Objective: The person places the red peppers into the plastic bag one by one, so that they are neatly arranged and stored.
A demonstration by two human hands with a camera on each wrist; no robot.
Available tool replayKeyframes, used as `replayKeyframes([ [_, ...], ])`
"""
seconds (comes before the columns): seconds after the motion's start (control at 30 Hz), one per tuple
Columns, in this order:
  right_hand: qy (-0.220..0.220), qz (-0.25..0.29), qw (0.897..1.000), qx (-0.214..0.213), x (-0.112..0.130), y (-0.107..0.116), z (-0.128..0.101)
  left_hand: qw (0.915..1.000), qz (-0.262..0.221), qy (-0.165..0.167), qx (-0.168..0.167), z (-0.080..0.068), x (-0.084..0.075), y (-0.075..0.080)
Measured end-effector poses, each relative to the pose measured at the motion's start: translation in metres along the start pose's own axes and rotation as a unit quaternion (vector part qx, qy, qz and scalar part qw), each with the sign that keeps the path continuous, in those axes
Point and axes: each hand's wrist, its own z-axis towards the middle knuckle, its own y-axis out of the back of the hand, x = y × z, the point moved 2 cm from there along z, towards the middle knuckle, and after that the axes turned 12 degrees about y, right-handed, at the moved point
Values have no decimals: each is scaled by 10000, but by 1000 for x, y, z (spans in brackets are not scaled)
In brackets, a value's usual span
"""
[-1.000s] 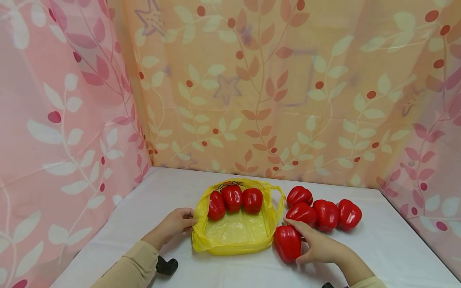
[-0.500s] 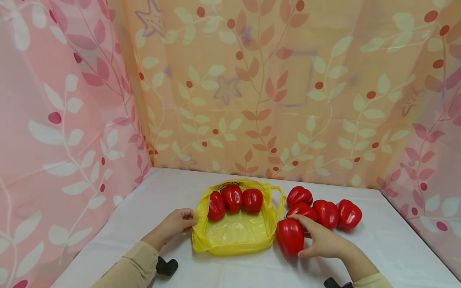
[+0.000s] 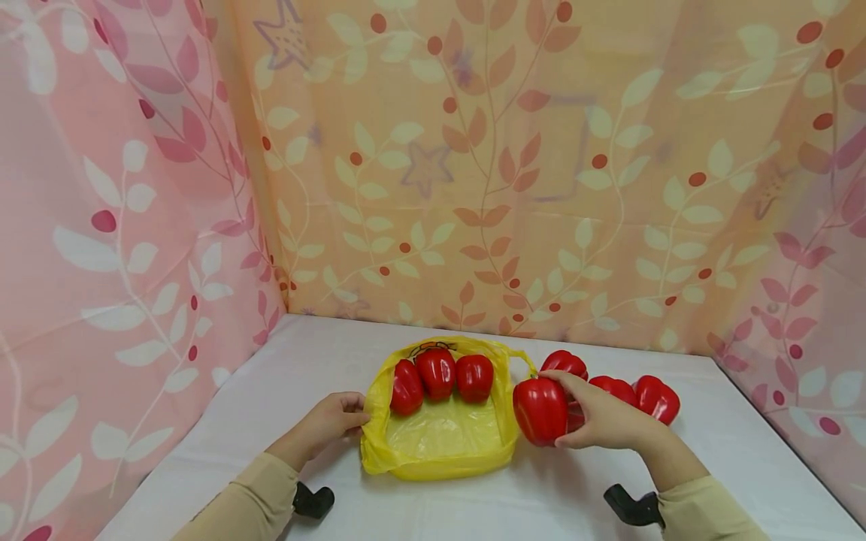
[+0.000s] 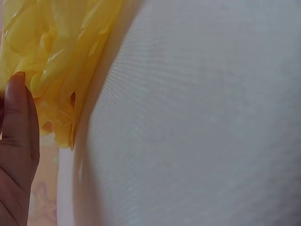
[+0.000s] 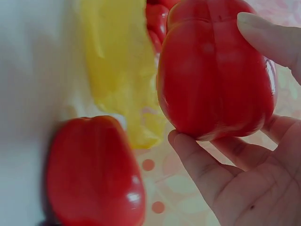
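right hand [image 3: 602, 412] grips a shiny red bell pepper [image 3: 540, 411], held up by three o'clock of a crinkly yellow plastic bag [image 3: 446, 469]; left hand [image 3: 329, 424] pinches the bag's nine o'clock side. looks like carrying; next probably needs lifting over the rim.

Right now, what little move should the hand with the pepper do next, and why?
Probably the right hand should slide its red pepper leftward, over the yellow bag. The pepper is held up just beside the bag's right side, the bag is open with bare room in front of three other peppers, and the left hand holds its left edge.
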Motion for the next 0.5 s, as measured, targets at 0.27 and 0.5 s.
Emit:
replayKeyframes([
  [0.27,46,11,10000,88,15,6,21,10000,10,6,-5,1,1,0],
  [0.5,389,-301,9983,320,29,3,43,10000,-1,47,24,1,1,1],
])
